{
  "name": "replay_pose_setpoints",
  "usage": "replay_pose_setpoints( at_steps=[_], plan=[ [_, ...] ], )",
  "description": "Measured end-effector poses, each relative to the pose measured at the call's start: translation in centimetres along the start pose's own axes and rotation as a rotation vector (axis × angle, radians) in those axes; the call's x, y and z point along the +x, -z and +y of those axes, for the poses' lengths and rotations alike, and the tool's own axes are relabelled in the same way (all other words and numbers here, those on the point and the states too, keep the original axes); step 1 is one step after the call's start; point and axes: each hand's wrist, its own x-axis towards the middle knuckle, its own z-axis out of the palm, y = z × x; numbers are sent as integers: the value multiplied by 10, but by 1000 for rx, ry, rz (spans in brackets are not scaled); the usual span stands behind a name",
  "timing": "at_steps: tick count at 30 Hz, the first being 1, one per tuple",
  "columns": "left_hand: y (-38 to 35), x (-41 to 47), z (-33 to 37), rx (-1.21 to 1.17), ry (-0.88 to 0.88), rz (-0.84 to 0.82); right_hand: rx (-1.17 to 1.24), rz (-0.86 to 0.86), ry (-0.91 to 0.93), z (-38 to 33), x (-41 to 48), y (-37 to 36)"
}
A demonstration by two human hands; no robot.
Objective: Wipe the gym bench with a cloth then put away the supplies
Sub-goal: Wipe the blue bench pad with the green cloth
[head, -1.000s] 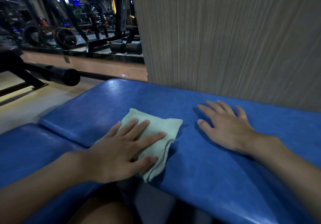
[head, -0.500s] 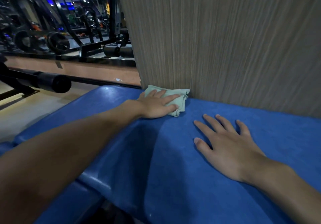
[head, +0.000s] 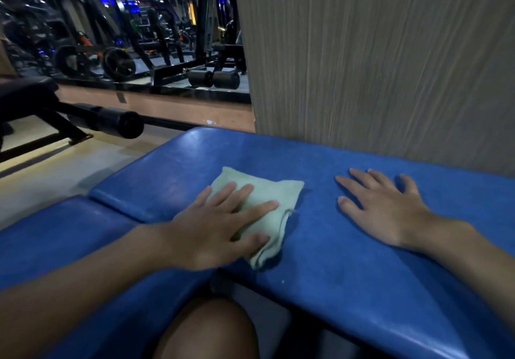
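- Dim gym machines (head: 118, 64) stand beyond the blue bench pad (head: 334, 261).
- Left hand (head: 211, 230), fingers spread, presses the green cloth (head: 278, 191) on the pad's middle to wipe.
- Right hand (head: 387, 213), fingers splayed, lies flat on the pad's right, likely bracing.

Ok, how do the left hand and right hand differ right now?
The left hand lies flat on the folded cloth, pressing it to the bench. The right hand lies on bare padding and touches no cloth. The left hand is nearer the bench's front edge, and the right hand is nearer the wall panel. Both are palm down with straight, spread fingers.
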Motion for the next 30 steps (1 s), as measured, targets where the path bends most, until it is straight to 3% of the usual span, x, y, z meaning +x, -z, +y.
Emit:
replay_pose_setpoints(
  at_steps=[3,6,20,25,30],
  plan=[
    [-2,-22,1,-15,16,-11,55,61,34,-12,5,8],
    [1,-4,0,-42,50,-60,119,7,79,-26,10,5],
    [29,211,-41,-52,142,-9,63,2,104,-26,11,-9],
    [21,179,-38,-39,129,-18,82,-12,89,-26,9,-8],
    [3,76,-36,-6,44,22,86,-37,73,-32,10,2]
  ],
)
